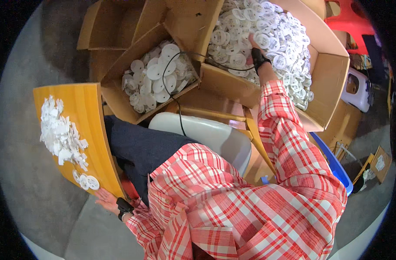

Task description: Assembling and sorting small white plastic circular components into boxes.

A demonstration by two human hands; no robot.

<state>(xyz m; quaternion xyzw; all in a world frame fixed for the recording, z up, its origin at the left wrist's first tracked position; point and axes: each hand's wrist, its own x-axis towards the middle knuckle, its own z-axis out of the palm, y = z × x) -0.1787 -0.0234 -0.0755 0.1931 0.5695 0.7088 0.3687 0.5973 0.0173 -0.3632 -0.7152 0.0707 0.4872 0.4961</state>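
My left hand (107,201) is at the near edge of a yellow wooden board (91,125), fingers stretched out and holding nothing I can see. Beside it on the board lie a few white plastic discs (86,181) with cut-outs. Farther up the board is a heap of small white pieces (61,134). My right hand (253,47) reaches into a large cardboard box (328,69) full of similar white discs (284,47). Most of its fingers are hidden, so any disc in its grip cannot be made out. Black straps circle both wrists.
A second cardboard box (115,78) holds plain round white discs (161,73). A black cable (164,80) runs across both boxes. Near my legs stands a pale plastic stool (202,130). To the right are a blue bin edge (337,167) and a red chair (352,26).
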